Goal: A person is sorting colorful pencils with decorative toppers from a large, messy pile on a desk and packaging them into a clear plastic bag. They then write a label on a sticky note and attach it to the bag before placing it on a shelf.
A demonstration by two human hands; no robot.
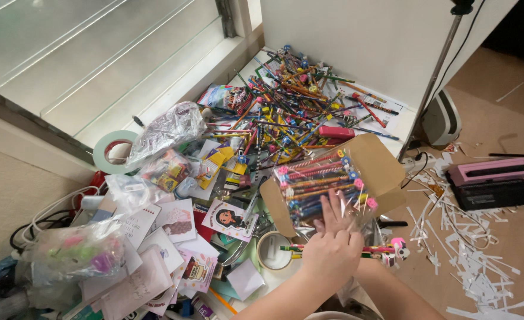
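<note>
From the head view I see two hands stacked over one another at the lower middle of the frame. The upper hand [332, 249] lies on top, fingers [333, 210] extended flat and together, pressing on a clear plastic bag of colourful eraser-topped pencils [318, 181]. I cannot tell which hand is left and which is right, nor whether either one is clamped on anything. The bag rests on an open brown cardboard box flap [377, 160], just beside the hands. Beyond it, a large loose heap of multicoloured pencils [297, 101] covers the white tabletop [401, 121]. A roll of clear tape [273, 249] sits just left of the hands. Printed cartoon cards [229, 218] lie further left. A pink paper trimmer [490, 172] stands on the tan floor at right, among white paper strips [469, 255].
</note>
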